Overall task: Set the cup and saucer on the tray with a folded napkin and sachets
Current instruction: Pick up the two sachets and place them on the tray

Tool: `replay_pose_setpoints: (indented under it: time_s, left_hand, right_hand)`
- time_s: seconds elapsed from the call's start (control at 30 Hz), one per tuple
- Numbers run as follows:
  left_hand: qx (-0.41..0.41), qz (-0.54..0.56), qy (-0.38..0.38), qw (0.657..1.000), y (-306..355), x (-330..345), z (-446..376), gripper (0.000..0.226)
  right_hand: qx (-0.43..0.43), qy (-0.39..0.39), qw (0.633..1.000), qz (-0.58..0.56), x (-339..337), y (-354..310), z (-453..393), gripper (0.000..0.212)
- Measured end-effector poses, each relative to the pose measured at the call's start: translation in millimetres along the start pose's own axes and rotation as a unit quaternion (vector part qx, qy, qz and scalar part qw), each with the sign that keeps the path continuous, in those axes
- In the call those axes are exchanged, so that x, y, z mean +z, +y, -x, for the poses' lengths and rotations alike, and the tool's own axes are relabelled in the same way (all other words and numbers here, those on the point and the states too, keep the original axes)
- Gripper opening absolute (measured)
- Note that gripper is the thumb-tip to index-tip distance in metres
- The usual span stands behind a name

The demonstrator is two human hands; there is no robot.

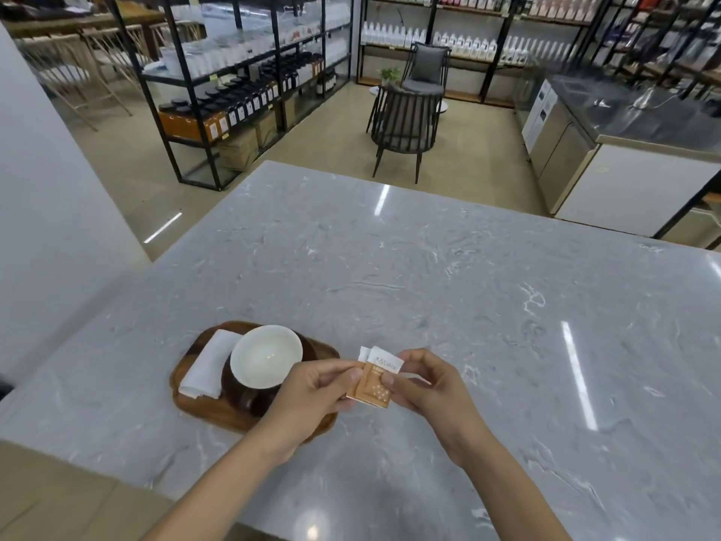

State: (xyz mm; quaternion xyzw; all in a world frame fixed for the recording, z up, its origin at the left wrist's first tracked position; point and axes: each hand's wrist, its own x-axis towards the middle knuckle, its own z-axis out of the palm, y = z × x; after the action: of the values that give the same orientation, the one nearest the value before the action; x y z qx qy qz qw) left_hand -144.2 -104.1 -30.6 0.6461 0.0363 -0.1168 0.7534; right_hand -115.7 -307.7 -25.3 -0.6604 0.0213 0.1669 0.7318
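Pinching the orange-and-white sachets [373, 378] from either side, the left hand [312, 392] and right hand [423, 384] hold them just right of the wooden tray [195, 404]. On the tray, the white cup [266, 355] sits on a dark saucer [242, 396], the folded napkin [206, 365] beside it, upon the marble bench [429, 267].

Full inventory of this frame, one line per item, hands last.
tray: 1, dark wood, near left of the table
cup: 1, white, on the tray
saucer: 1, dark brown, under the cup
napkin: 1, white, folded, on the tray left of the cup
sachets: at least 2, orange and white, held above the table right of the tray
table: 1, grey marble
chairs: 2, dark, beyond the table
shelves: several, black frames, stocked with bottles and jars
left hand: pinching the sachets
right hand: pinching the sachets
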Motion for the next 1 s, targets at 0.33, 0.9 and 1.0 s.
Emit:
replay_pose_setpoints:
  time_s: [0.33,0.9,1.0]
  left_hand:
    - [-0.007,0.022,0.036,0.999,-22.9,-1.2,30.8,0.028]
    - [-0.045,0.046,0.306,0.950,-78.7,-6.7,41.4,0.030]
    - [-0.062,0.090,0.325,0.939,-79.7,-5.5,42.5,0.028]
  right_hand:
    - [0.032,-0.022,0.999,0.016,16.7,18.4,8.2,0.026]
    - [0.103,-0.001,0.992,0.071,37.5,63.6,-45.5,0.006]
    - [0.086,0.027,0.989,0.116,42.6,68.2,-57.3,0.003]
